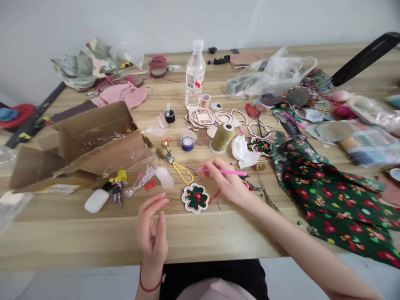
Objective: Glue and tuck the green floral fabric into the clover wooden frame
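I'm pinching a slim pink rod (229, 171) between the fingertips of my right hand (223, 182), while my left hand (152, 236) is hovering empty and half open, with a round floral ornament (195, 198) lying at its one o'clock on the wooden table (62, 235).

A plastic water bottle (195, 75) stands on the wooden surface (78, 235). Just in front of the bottle lie laser-cut wooden frames (203, 118), with a spool of olive thread (222, 137) further forward. Left of the bottle sit a pink cloth (120, 93) and an open cardboard box (100, 141); right of it, a crumpled plastic bag (271, 74) and, further forward, green floral fabric (331, 200).
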Demonstrator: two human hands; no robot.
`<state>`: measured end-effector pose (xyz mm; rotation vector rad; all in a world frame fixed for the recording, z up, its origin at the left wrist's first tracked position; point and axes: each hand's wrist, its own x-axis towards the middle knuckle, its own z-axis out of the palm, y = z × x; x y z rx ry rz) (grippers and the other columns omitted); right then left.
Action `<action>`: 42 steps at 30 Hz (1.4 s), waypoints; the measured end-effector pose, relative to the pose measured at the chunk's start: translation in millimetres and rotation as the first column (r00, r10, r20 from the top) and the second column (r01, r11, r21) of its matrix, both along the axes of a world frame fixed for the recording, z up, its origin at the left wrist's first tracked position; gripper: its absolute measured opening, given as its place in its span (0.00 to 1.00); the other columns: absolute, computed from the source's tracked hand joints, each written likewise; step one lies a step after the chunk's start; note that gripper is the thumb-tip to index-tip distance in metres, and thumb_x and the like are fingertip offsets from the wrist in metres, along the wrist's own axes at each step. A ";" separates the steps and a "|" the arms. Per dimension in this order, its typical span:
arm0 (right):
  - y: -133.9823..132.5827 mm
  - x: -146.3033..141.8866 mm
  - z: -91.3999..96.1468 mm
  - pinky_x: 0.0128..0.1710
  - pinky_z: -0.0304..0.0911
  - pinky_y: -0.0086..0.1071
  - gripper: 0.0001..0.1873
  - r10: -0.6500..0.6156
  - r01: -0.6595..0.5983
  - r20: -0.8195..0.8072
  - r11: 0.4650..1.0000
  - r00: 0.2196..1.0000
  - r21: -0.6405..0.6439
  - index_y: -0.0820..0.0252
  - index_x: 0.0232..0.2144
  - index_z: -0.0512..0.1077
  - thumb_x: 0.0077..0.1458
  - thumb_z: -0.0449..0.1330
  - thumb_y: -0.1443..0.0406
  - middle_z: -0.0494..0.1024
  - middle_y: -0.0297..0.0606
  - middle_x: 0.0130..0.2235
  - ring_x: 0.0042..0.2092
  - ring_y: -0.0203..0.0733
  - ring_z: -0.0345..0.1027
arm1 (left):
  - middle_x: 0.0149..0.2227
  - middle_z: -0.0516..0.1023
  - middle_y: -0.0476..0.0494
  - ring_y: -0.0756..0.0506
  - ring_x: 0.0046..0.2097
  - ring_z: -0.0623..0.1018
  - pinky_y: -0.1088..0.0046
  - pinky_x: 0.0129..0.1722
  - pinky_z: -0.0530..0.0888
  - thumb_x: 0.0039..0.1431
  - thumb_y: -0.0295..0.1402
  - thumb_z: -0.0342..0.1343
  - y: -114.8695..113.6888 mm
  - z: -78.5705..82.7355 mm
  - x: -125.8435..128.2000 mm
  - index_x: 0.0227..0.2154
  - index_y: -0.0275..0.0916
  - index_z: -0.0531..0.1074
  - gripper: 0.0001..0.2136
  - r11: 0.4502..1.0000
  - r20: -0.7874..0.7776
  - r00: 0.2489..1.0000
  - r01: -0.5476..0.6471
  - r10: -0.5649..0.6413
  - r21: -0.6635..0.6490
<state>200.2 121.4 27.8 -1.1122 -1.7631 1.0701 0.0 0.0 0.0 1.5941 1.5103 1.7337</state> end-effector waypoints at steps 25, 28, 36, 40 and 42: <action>12.4 -26.8 -46.3 0.33 0.65 0.31 0.15 0.064 -0.114 0.270 0.978 0.961 0.177 0.58 0.34 0.70 0.68 0.49 0.57 0.77 0.38 0.30 0.30 0.41 0.72 | 0.41 0.74 0.43 0.49 0.37 0.75 0.72 0.37 0.73 0.65 0.26 0.51 -0.2 3.7 3.1 0.39 0.39 0.74 0.07 1.000 0.146 0.989 -0.018 0.021 -0.021; 12.5 -27.1 -46.8 0.33 0.65 0.30 0.16 0.067 -0.121 0.272 0.975 0.960 0.187 0.58 0.34 0.70 0.68 0.49 0.56 0.77 0.38 0.30 0.31 0.41 0.73 | 0.41 0.74 0.44 0.49 0.37 0.74 0.71 0.38 0.73 0.65 0.26 0.51 0.7 3.0 3.0 0.39 0.39 0.74 0.07 1.000 0.143 0.990 -0.012 0.014 -0.014; 11.4 -26.5 -45.9 0.36 0.67 0.32 0.15 0.070 -0.124 0.254 0.971 0.965 0.206 0.57 0.34 0.69 0.69 0.49 0.57 0.78 0.40 0.32 0.34 0.42 0.74 | 0.40 0.74 0.44 0.48 0.37 0.74 0.70 0.37 0.74 0.65 0.28 0.51 -0.3 2.4 2.5 0.38 0.40 0.74 0.07 0.998 0.125 0.992 -0.015 0.023 -0.065; 11.6 -26.9 -46.1 0.36 0.67 0.32 0.15 0.086 -0.140 0.250 0.969 0.964 0.205 0.57 0.34 0.69 0.68 0.49 0.57 0.78 0.39 0.32 0.34 0.42 0.74 | 0.41 0.74 0.43 0.48 0.38 0.74 0.71 0.37 0.73 0.65 0.27 0.50 0.2 2.1 3.0 0.39 0.39 0.74 0.07 0.999 0.136 0.991 0.008 -0.001 -0.051; 12.0 -27.1 -45.9 0.35 0.66 0.31 0.14 0.090 -0.141 0.249 0.970 0.964 0.198 0.57 0.34 0.69 0.68 0.49 0.57 0.78 0.38 0.31 0.33 0.42 0.74 | 0.41 0.74 0.43 0.49 0.37 0.74 0.71 0.37 0.73 0.65 0.27 0.50 0.5 1.9 3.3 0.39 0.39 0.74 0.07 0.999 0.135 0.991 0.012 -0.005 -0.053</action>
